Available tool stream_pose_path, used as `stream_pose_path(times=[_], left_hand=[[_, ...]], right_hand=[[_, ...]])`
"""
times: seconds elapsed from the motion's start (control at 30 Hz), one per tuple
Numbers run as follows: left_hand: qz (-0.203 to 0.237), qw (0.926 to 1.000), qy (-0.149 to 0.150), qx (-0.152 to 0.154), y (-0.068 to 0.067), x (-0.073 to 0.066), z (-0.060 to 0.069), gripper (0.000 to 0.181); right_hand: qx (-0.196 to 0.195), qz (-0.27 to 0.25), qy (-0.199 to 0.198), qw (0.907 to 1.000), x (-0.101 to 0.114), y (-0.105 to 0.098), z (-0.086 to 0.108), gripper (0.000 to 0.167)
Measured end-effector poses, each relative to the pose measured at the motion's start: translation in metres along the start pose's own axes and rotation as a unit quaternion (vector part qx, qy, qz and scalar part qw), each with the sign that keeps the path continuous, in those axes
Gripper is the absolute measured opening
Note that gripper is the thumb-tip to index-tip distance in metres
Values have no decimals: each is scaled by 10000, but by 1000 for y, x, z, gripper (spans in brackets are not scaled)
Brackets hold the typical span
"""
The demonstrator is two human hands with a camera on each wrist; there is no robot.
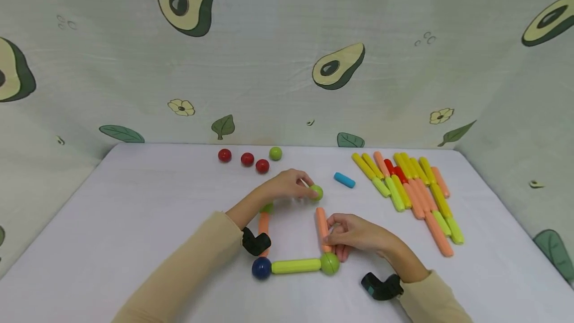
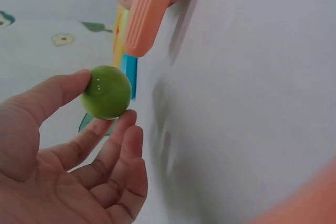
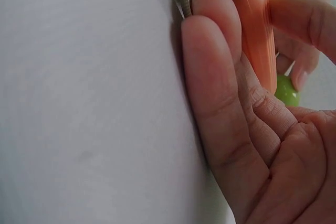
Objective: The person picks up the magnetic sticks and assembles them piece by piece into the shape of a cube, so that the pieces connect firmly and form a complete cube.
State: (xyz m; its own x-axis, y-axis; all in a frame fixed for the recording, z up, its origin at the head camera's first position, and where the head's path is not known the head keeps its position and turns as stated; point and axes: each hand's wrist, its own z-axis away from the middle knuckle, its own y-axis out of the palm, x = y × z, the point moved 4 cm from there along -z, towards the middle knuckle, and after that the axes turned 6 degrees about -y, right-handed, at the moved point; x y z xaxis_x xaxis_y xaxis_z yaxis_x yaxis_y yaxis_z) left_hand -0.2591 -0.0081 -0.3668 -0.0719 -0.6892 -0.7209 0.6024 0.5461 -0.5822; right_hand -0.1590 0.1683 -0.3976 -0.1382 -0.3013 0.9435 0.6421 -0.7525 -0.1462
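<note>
My left hand (image 1: 289, 185) pinches a green ball (image 2: 106, 93) between thumb and fingertips, just beyond the far end of an orange rod (image 1: 321, 226). That rod is held by my right hand (image 1: 356, 233), thumb on one side and fingers on the other. Its near end meets another green ball (image 1: 330, 263) at the front right corner. A lime rod (image 1: 296, 266) joins this ball to a dark blue ball (image 1: 261, 267). From the blue ball a second orange rod (image 1: 264, 226) runs back to a green ball (image 1: 267, 208), partly hidden by my left forearm.
Three red balls (image 1: 247, 159) and a loose green ball (image 1: 275, 153) lie at the back of the white table (image 1: 148, 203). A short blue rod (image 1: 344, 180) lies behind the right hand. Several yellow, lime, orange and red rods (image 1: 412, 188) are grouped at the right.
</note>
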Motion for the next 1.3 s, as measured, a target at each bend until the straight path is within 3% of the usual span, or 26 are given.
stream_pose_path(times=[0.3, 0.6, 0.73, 0.9, 1.13, 1.23, 1.3], left_hand=[[-266, 9981, -472, 290, 12, -1, -4, 30], [-213, 9993, -179, 264, 6, 0, 5, 35], [-143, 9997, 177, -51, -4, 4, 16, 31], [-32, 9961, 440, -769, -16, 20, 40, 25], [75, 9837, -191, -1784, -28, 58, 88, 31], [40, 9801, -421, -1938, -29, 72, 101, 41], [93, 9813, -492, -1859, -26, 78, 105, 50]], right_hand=[[61, 33, -19, 10000, 2, 1, -3, 22], [52, 41, 15, 10000, 2, 0, -3, 22], [39, 46, 16, 10000, 1, 0, -4, 22], [-43, 72, 50, 10000, 2, 1, -5, 21], [7, 69, -21, 10000, 5, 2, -2, 21], [-29, 174, 9, 9998, 5, 1, 1, 21], [-74, 274, 65, 9996, 6, 0, 3, 21]])
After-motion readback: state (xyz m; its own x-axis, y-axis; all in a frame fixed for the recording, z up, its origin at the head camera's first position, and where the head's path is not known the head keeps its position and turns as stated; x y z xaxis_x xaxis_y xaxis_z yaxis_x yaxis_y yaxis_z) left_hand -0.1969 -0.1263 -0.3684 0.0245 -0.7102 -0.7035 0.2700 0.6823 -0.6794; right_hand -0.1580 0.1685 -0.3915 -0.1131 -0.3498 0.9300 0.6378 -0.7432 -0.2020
